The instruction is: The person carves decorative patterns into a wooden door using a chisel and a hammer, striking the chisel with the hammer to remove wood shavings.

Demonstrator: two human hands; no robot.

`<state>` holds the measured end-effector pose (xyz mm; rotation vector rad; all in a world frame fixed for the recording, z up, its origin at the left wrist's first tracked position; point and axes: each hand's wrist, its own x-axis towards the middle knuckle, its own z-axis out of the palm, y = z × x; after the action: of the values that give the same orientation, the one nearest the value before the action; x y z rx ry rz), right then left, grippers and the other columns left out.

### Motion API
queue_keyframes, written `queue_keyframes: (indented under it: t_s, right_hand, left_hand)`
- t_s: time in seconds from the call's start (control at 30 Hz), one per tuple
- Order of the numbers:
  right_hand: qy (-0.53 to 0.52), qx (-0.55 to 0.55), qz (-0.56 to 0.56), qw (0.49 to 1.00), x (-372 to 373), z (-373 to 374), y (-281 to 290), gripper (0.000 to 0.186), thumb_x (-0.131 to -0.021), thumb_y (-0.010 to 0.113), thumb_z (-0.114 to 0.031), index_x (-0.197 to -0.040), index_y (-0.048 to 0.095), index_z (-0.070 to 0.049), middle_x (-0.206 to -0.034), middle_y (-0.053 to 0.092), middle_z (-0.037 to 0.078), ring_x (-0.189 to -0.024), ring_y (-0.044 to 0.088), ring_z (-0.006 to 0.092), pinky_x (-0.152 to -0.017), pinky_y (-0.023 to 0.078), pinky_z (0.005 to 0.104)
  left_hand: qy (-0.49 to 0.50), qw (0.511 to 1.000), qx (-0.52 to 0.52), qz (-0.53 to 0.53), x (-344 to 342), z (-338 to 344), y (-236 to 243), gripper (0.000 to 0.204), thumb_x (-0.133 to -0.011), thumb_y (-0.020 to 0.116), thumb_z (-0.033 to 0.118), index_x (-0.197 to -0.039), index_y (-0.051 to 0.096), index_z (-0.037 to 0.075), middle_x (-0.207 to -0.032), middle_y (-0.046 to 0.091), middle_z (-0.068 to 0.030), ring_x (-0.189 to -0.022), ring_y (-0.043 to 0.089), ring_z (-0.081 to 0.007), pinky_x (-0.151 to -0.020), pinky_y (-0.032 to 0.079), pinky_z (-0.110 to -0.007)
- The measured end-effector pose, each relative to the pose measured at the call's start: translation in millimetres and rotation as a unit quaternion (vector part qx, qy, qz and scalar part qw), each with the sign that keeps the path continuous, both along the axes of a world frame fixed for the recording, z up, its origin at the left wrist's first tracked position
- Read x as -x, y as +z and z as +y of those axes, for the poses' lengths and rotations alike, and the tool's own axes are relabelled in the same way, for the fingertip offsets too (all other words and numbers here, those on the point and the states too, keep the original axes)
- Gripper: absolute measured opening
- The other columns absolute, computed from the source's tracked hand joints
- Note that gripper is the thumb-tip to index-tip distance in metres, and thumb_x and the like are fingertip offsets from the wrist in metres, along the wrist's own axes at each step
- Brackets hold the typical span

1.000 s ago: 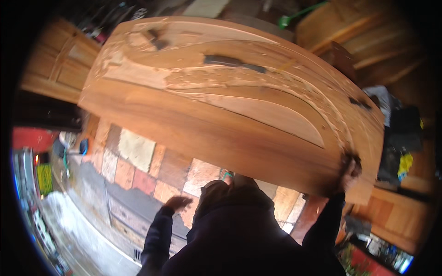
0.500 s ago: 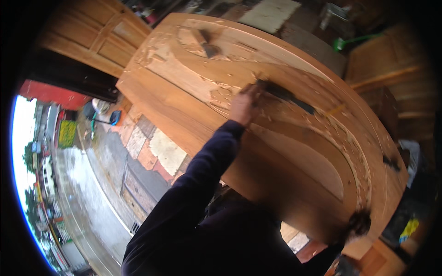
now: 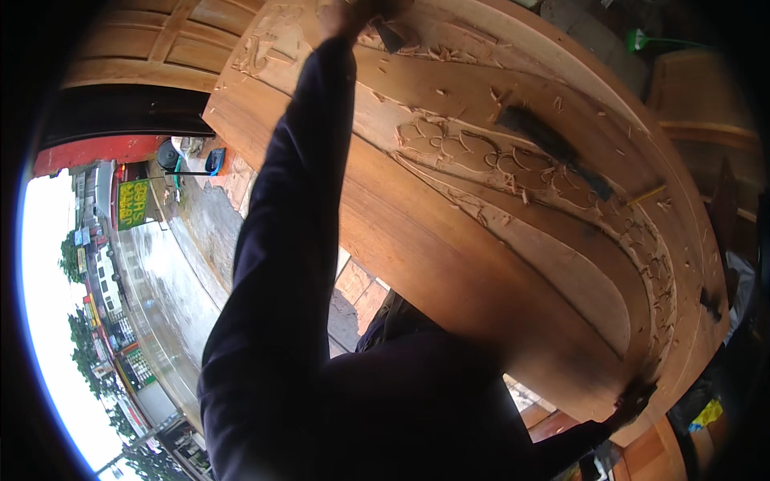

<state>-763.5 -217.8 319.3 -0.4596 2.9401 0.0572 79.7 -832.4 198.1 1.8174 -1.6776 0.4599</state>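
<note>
Taking its middle as clock centre, a wooden panel [image 3: 449, 232] is stretching before the person. On it, a tool [image 3: 541, 136] is lying between one and two o'clock, a stick [image 3: 646, 195] at three, a small object [image 3: 710, 305] at four. The left hand [image 3: 350, 18] is occupying eleven, beside a block [image 3: 388, 36]; the right hand [image 3: 632, 405], five. Beyond, a door [image 3: 168, 44] is standing at ten, a van [image 3: 107, 276] at nine.

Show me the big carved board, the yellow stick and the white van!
Carved board [image 3: 481, 248]: head view, its smooth plain part.
Yellow stick [image 3: 646, 195]: head view, its middle.
White van [image 3: 107, 276]: head view, its body.
</note>
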Motion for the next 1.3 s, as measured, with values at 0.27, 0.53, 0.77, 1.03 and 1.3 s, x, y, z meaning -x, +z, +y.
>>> queue_keyframes:
  t_s: [0.27,0.53,0.77,1.03,1.3]
  right_hand:
    - [-0.068,0.562,-0.118,0.816,-75.1,54.4,10.5,0.049,-0.107,0.057,-0.031,-0.148,0.057,-0.005,-0.101,0.061,0.003,-0.080,0.051,0.0101,-0.069,0.040,0.0207]
    - [0.001,0.698,-0.193,0.690,-271.6,-53.8,24.8,0.065,-0.104,0.064,-0.010,-0.162,0.036,-0.009,-0.117,0.055,0.005,-0.091,0.055,0.0160,-0.083,0.049,0.0276]
    - [0.086,0.668,-0.544,0.501,-289.9,-107.1,-11.2,0.077,-0.099,0.071,-0.011,-0.164,0.031,-0.007,-0.122,0.059,0.006,-0.086,0.050,0.0084,-0.073,0.041,0.0245]
    - [0.126,0.547,-0.461,0.687,-305.4,-142.6,-7.6,0.062,-0.096,0.072,-0.012,-0.151,0.044,-0.002,-0.098,0.052,0.000,-0.081,0.050,0.0105,-0.074,0.047,0.0319]
    - [0.108,0.479,-0.561,0.667,-300.0,-144.3,6.0,0.080,-0.092,0.082,-0.037,-0.150,0.043,0.002,-0.076,0.058,0.002,-0.045,0.046,0.0072,-0.042,0.031,0.0214]
  left_hand:
    - [-0.099,0.906,-0.078,0.404,16.1,-44.3,-2.3,0.038,-0.100,0.061,0.034,-0.121,0.061,0.002,-0.097,0.070,-0.0133,-0.088,0.069,-0.0272,-0.076,0.056,-0.042]
    - [-0.336,0.734,-0.108,0.580,66.9,133.0,180.3,0.040,-0.099,0.064,0.021,-0.133,0.061,0.000,-0.112,0.072,-0.0101,-0.101,0.071,-0.0201,-0.087,0.058,-0.038]
    - [-0.404,0.680,-0.191,0.582,170.6,210.6,185.6,0.058,-0.090,0.082,0.021,-0.137,0.055,0.002,-0.109,0.074,-0.0092,-0.100,0.072,-0.0211,-0.105,0.052,-0.040]
    - [-0.353,0.680,-0.264,0.586,198.4,229.7,166.9,0.035,-0.097,0.067,0.011,-0.130,0.057,0.006,-0.103,0.071,-0.0069,-0.077,0.065,-0.0107,-0.067,0.055,-0.028]
    - [-0.266,0.763,-0.023,0.589,157.4,247.3,176.7,0.053,-0.101,0.073,0.030,-0.140,0.050,0.003,-0.081,0.065,-0.0065,-0.055,0.055,-0.0109,-0.044,0.042,-0.023]
